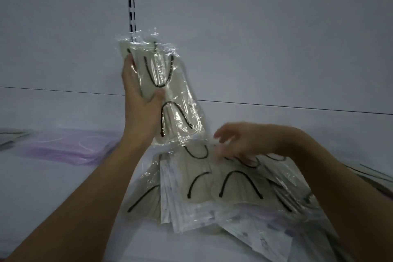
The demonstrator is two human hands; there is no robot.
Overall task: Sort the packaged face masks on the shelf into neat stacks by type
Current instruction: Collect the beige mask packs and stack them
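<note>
Left hand (141,100): gripped a raised bundle of beige masks (168,93).
Right hand (242,142): blurred, fingers spread over the near pile (223,189).
Far left: purple masks (70,147).

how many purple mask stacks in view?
1. A purple stack lies flat on the shelf at far left, beyond the left forearm. More purple may be hidden under the beige pile.

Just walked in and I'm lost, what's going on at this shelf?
A person is sorting packaged face masks. The left hand holds up a bundle of beige masks in clear wrappers. The blurred right hand reaches into the loose pile of similar packs. A purple stack lies at the left.
</note>
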